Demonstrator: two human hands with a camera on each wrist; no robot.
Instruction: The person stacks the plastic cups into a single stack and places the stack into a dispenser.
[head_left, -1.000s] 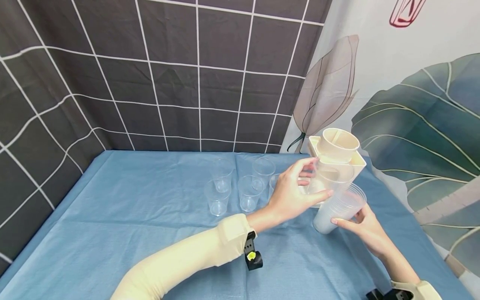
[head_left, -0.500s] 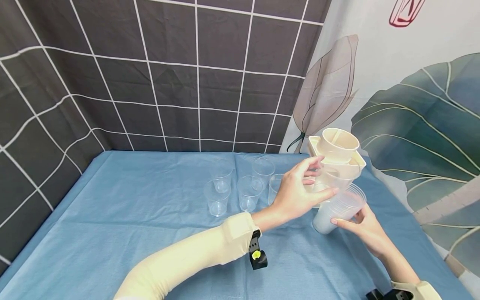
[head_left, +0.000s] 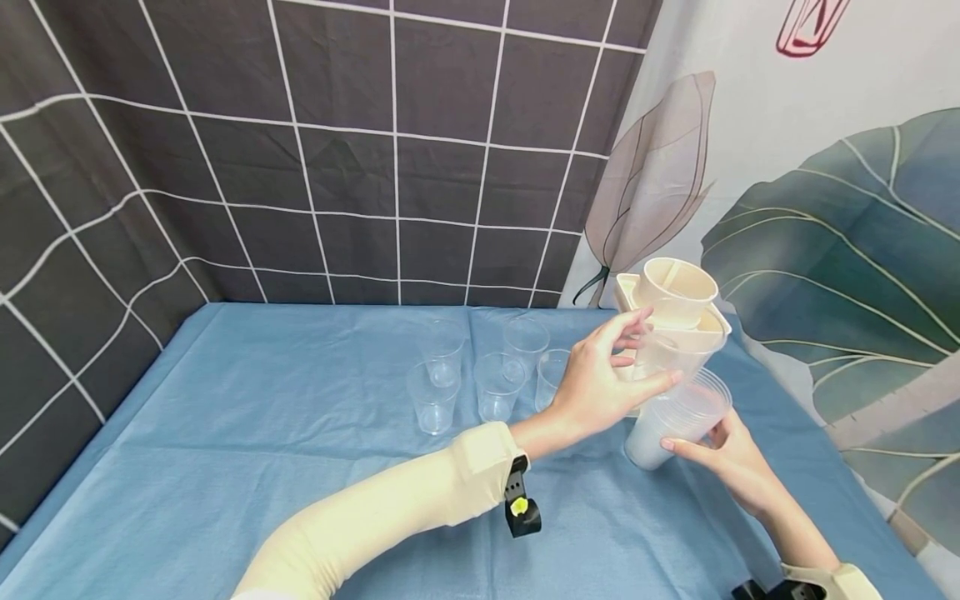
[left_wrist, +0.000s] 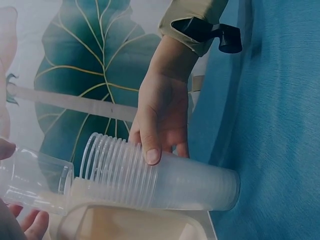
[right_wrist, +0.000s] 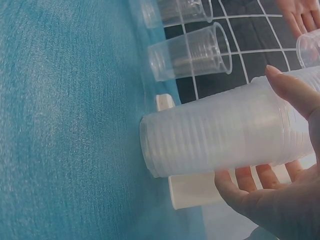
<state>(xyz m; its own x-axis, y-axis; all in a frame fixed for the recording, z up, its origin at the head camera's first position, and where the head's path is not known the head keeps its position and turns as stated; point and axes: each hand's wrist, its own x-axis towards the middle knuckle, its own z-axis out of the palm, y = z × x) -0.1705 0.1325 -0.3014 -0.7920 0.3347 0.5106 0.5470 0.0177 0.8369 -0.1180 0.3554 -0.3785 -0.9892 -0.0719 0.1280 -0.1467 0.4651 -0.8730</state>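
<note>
My left hand pinches a single clear plastic cup between thumb and fingers, just above the mouth of a stack of nested cups. The left wrist view has this cup in front of the stack's rims. My right hand grips the stack, thumb on the near side; in the right wrist view its fingers curl beneath the stack. The stack leans, its base on or close to the blue cloth. Whether the single cup touches the stack is hard to tell.
Several clear cups stand upright left of my left hand, among them a front one and another. Behind the stack is a cream container with a round cream cup on top. Curtains hang behind the blue-covered table.
My left hand has shifted slightly right, carrying the single cup over the stack's mouth. My right hand and the stack have stayed in place.
</note>
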